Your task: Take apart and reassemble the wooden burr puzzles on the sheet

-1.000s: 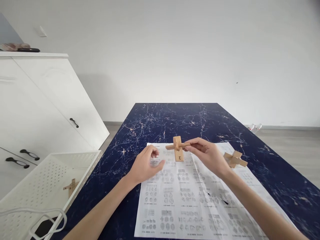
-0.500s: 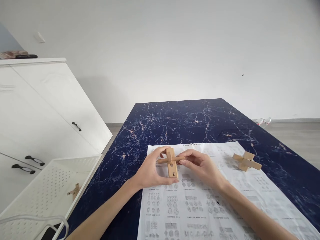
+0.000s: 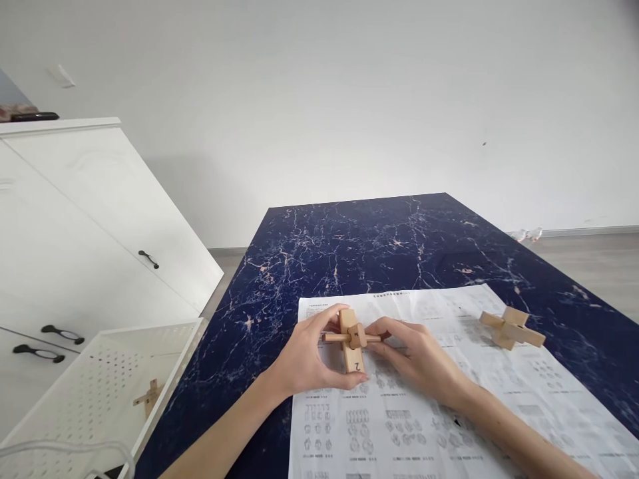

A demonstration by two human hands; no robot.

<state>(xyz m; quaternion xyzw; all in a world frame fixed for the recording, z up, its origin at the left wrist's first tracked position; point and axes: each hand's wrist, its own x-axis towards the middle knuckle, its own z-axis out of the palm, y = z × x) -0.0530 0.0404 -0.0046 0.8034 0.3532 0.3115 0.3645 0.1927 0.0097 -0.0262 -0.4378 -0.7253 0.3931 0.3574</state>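
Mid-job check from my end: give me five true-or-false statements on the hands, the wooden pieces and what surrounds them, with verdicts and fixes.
1. The left hand grips the wooden block marked 2. True.
2. The right hand is holding nothing. False: its fingers pinch one end of the thin stick that crosses the block.
3. Another wooden assembly sits near the right-hand edge of the printed sheet. True.
4. The tabletop is plain white. False: it is dark blue with pale veining.
5. A cross-shaped wooden piece lies in the white perforated basket. True.
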